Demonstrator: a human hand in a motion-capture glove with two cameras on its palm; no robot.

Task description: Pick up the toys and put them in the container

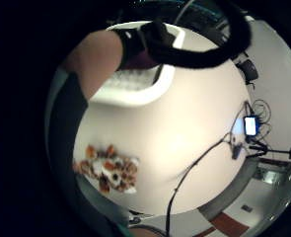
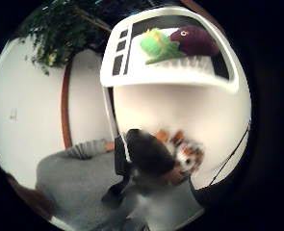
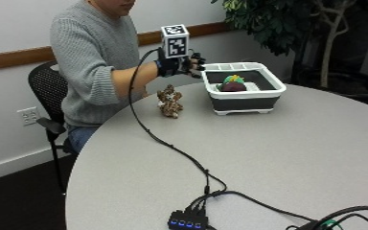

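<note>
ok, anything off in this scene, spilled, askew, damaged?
Nothing stands out. The white-and-black plastic container sits upright on the round table, holding a green and a purple plush toy. The orange tiger plush stands beside it, not yet picked up.

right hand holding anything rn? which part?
Nothing. The gloved right hand hovers beside the container, fingers loosely curled. The tiger toy sits untouched on the table.
</note>
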